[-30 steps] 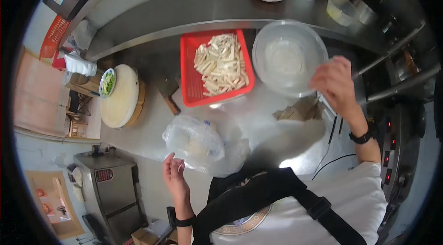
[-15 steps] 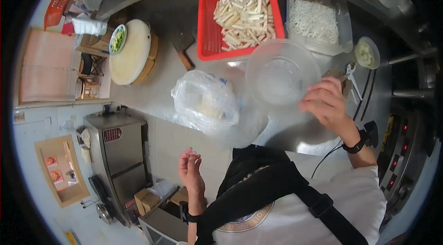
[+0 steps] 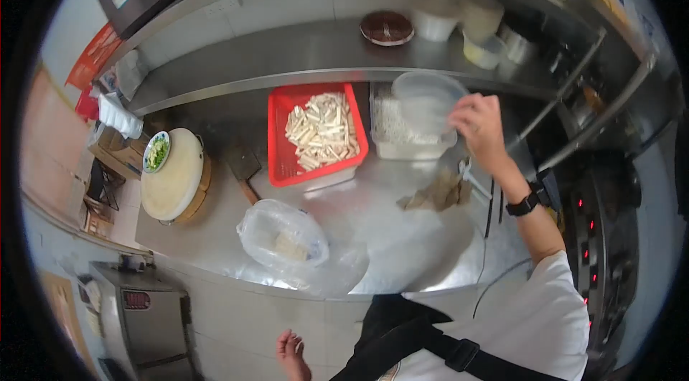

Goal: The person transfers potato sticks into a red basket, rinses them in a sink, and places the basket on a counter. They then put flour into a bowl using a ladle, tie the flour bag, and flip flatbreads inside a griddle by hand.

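My right hand [image 3: 479,130] grips the rim of a clear round plastic bowl [image 3: 423,97], raised over a white rectangular tub [image 3: 413,150] of pale shreds and partly covering it. Low in the view, off the table's front edge, my left hand [image 3: 291,354] has loosely curled fingers and nothing visible in it. Between the hands, a clear plastic bag [image 3: 280,234] with something pale inside lies on the steel table [image 3: 373,230]. Left of the tub stands a red basket [image 3: 275,144] full of pale cut strips.
A cleaver [image 3: 244,166] lies near a round chopping board [image 3: 172,184], which bears a bowl of chopped greens [image 3: 156,153]. A brown cloth [image 3: 439,193] and white-handled tool [image 3: 474,180] lie at right. A steel shelf [image 3: 301,51] overhangs the back, holding several containers.
The view has tilted up, showing the shelf. My right hand has carried the clear bowl away from me, from near the bag to over the white tub. My left hand stays low.
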